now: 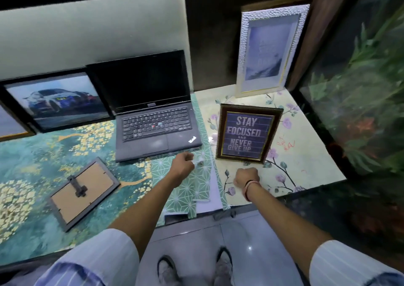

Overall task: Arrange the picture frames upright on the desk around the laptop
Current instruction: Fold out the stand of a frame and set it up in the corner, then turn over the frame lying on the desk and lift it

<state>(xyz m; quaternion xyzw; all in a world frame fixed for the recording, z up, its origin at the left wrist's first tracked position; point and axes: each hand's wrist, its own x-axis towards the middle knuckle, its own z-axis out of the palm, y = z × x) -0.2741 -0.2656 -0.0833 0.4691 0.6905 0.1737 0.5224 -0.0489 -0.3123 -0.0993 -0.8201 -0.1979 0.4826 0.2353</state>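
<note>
An open black laptop [153,115] stands mid-desk. Left of it a black frame with a car picture [59,102] leans upright against the wall. Another frame's corner [11,126] shows at the far left edge. A white textured frame [269,49] stands at the back right. In front of it a brown "Stay Focused" frame [248,133] stands upright. A grey frame [84,190] lies face down at the front left, its stand showing. My left hand [183,163] hovers curled by the laptop's front right corner. My right hand [247,176] is a fist just below the brown frame.
The desk [43,220] carries teal floral and pale flowered coverings [306,154]. A glass tank with plants [360,89] borders the right side. Loose patterned sheets [203,189] hang over the front edge. My shoes rest on the tiled floor [192,242] below.
</note>
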